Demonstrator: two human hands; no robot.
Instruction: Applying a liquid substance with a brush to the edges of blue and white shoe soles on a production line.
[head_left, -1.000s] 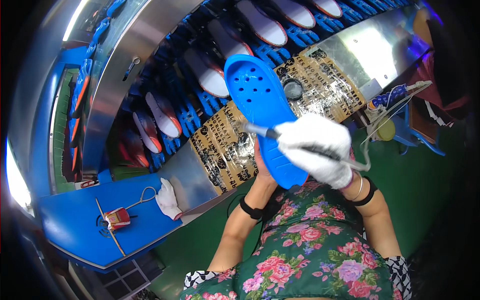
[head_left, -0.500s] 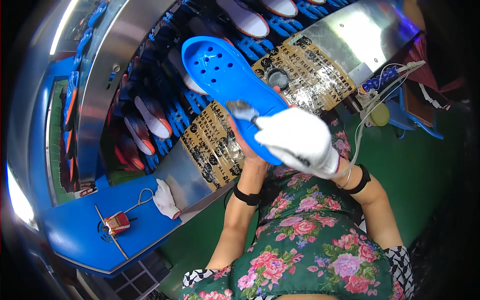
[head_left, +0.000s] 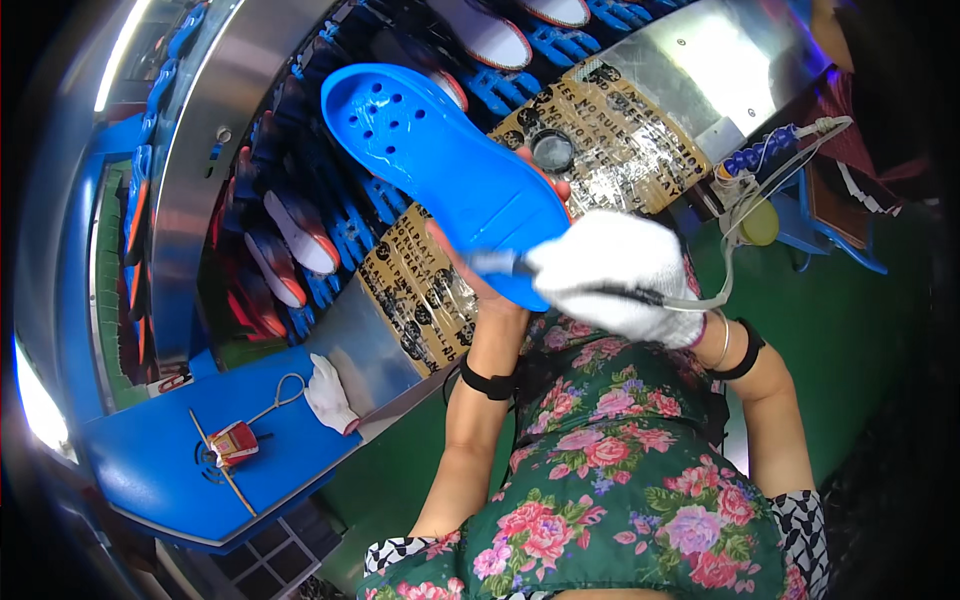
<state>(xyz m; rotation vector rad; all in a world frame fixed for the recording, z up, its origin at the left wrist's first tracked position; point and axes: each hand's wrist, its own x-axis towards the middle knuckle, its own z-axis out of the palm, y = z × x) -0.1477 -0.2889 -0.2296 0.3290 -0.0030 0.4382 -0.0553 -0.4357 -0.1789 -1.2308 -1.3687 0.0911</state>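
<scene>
Two hands busy: your bare left hand (head_left: 488, 288) cups the blue sole (head_left: 480, 185) from below, fingers curled up along its sides; your gloved right hand (head_left: 615, 270) is closed round what looks like a brush (head_left: 492, 263), tip blurred over the sole's near end. Sole's held up by the metal ledge (head_left: 722, 75). Step in hand seems to be brushing the upper face; next move probably calls for a steady sole, even strokes. Round black pot (head_left: 552, 152) sits on the ledge's patterned covering (head_left: 645, 135). White glove (head_left: 328, 393) lies at the blue tabletop's (head_left: 150, 450) right edge; green floor (head_left: 810, 300) beyond.
</scene>
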